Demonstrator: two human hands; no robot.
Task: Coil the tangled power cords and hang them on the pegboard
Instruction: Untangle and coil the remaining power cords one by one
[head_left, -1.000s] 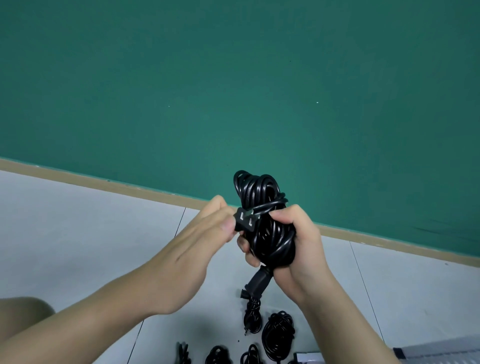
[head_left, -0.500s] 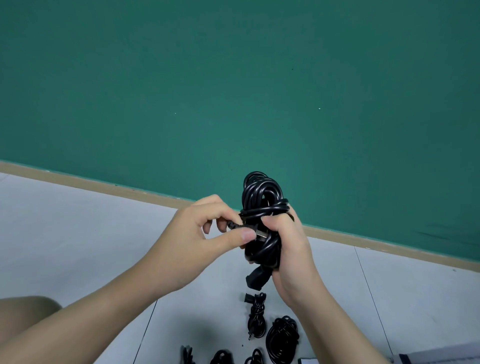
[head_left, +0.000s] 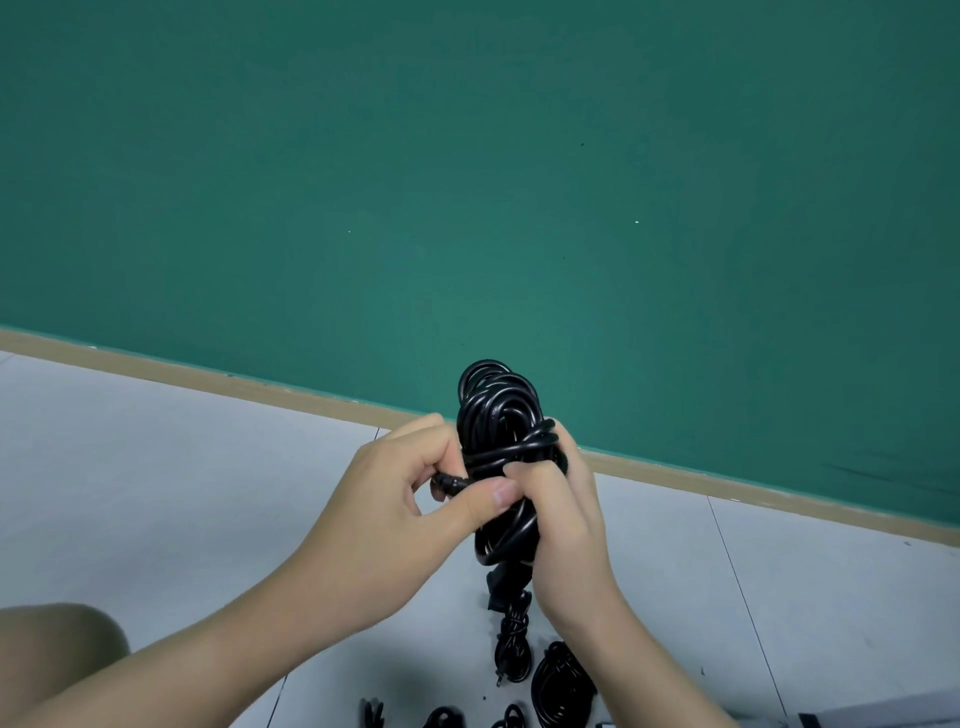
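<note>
One coil (head_left: 498, 457) of black cord is held up in front of the green wall (head_left: 467, 182), above the floor (head_left: 156, 467). The right hand (head_left: 566, 530) grips its middle, thumb pressed on the front, with a few turns of cord wrapped across the bundle. A second ago the left hand (head_left: 395, 525) held the plug (head_left: 451, 483) flat against the wrap, with its pins visible; now the plug is turned and drawn to the left side, and the left thumb and curled fingers pinch it there. I judge that the end goes under the wrap, to lock the coil so it cannot open. If this holds, the coil is ready for hanging, but no pegboard is visible here. The other connector (head_left: 501, 587) hangs below the right hand. On the floor lie more cords (head_left: 561, 686), some already bundled, so several remain. The risk is that the stiff cord springs loose when the right hand relaxes.
</note>
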